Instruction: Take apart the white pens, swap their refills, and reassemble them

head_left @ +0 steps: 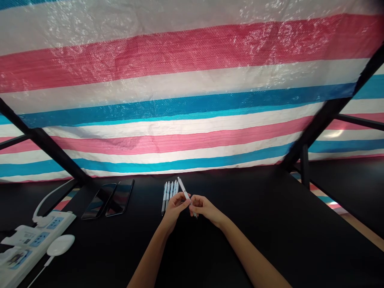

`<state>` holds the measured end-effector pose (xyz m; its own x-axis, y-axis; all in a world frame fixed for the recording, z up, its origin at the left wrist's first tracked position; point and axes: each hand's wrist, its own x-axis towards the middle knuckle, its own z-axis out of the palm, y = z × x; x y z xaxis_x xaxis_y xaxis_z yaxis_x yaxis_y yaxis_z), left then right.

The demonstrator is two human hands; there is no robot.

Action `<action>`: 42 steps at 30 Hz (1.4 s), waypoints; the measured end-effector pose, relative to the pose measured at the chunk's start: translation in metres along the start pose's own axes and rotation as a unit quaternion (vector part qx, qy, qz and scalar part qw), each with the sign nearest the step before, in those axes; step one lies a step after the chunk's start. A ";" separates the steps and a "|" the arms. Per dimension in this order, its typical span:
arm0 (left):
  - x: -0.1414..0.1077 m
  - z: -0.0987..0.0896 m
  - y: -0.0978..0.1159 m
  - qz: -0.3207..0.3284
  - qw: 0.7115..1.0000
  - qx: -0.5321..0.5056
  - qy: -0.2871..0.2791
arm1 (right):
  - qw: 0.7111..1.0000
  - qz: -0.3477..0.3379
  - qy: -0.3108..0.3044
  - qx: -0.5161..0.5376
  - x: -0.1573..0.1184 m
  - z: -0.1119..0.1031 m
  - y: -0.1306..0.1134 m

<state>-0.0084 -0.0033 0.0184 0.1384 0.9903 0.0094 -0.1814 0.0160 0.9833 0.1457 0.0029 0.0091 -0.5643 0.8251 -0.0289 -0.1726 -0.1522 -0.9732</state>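
A white pen (183, 189) slants over the black table (258, 208), its upper end leaning to the left and its tip down by my right fingers. My left hand (176, 208) is closed on the middle of the pen with thumb and fingers. My right hand (205, 207) pinches the same pen near its lower end. Several white and light blue pens (165, 196) lie side by side on the table, just behind and left of my left hand, which hides part of them.
Two dark phones (99, 201) (121, 198) lie left of the pens. A white power strip (57, 232) with plugs, cables and a white round-ended device (61, 245) sits at the far left. Black frame bars (57, 154) and a striped sheet (180, 108) stand behind.
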 end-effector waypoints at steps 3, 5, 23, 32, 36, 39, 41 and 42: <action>0.000 0.000 -0.002 0.000 1.000 -0.018 0.016 | 0.999 -0.002 0.029 -0.014 0.001 -0.001 -0.001; 0.001 0.000 -0.003 -0.007 0.999 -0.034 0.026 | 0.998 -0.012 0.051 -0.029 0.001 -0.003 0.000; 0.003 0.002 -0.005 0.011 0.998 -0.014 0.063 | 0.852 -0.213 0.194 -0.438 -0.006 -0.006 0.000; 0.002 -0.001 0.004 0.017 0.999 -0.005 0.051 | 0.947 -0.088 0.071 -0.301 -0.007 -0.008 -0.010; 0.002 0.000 0.003 0.021 0.998 0.000 0.053 | 0.944 -0.101 0.084 -0.303 -0.006 -0.009 -0.009; 0.003 -0.001 -0.001 0.038 0.998 0.012 0.058 | 0.928 -0.127 0.119 -0.330 -0.005 -0.009 -0.007; 0.004 -0.002 -0.003 0.041 0.997 0.017 0.065 | 0.921 -0.137 0.128 -0.343 -0.004 -0.009 -0.005; 0.004 -0.003 -0.005 0.035 0.997 0.017 0.070 | 0.917 -0.141 0.132 -0.349 -0.004 -0.009 -0.004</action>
<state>-0.0095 0.0012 0.0133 -0.0109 0.9985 0.0543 -0.1533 -0.0553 0.9866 0.1556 0.0054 0.0113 -0.3463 0.8951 0.2809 0.3294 0.3964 -0.8570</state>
